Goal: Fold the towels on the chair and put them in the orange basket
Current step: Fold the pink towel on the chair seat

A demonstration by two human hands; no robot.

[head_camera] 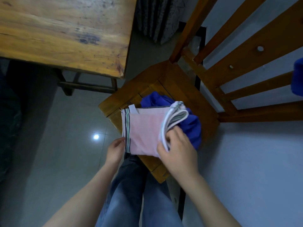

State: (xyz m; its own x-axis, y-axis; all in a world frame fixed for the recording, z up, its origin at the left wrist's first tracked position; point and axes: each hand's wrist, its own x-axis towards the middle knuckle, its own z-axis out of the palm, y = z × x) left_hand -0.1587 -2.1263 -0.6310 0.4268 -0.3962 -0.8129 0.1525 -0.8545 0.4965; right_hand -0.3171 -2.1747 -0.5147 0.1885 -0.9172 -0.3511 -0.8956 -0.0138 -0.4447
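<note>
At 10 o'clock in the view stood a worn wooden table (65, 30), its near corner pointing toward 4 o'clock. Below it, at 8 o'clock, the glossy grey floor (57, 161) carried 1 bright light reflection (96, 136).

The left hand (114, 149) was at 7 o'clock of the pink towel (142, 135). Its grip pinched the towel's striped edge (127, 128) near the lower corner. The pink towel lay partly folded on the front of the chair seat (164, 82), and its near edge hung past the seat above the person's jeans (124, 194). A small white label (132, 108) stuck out at the towel's 11 o'clock corner. A piece of grey patterned cloth (157, 18) showed at 12 o'clock in the view.

The right hand (178, 153) was at 5 o'clock of the towel. Its grip was clenched round the towel's white-bordered end (170, 117), which was doubled over in several layers on the 3 o'clock side.

A crumpled blue towel (191, 128) lay on the seat from 12 to 3 o'clock of the pink one, touching it. The chair's slatted back (246, 66) rose toward 2 o'clock. A blue thing (297, 79), cut off by the frame, showed at 3 o'clock.
</note>
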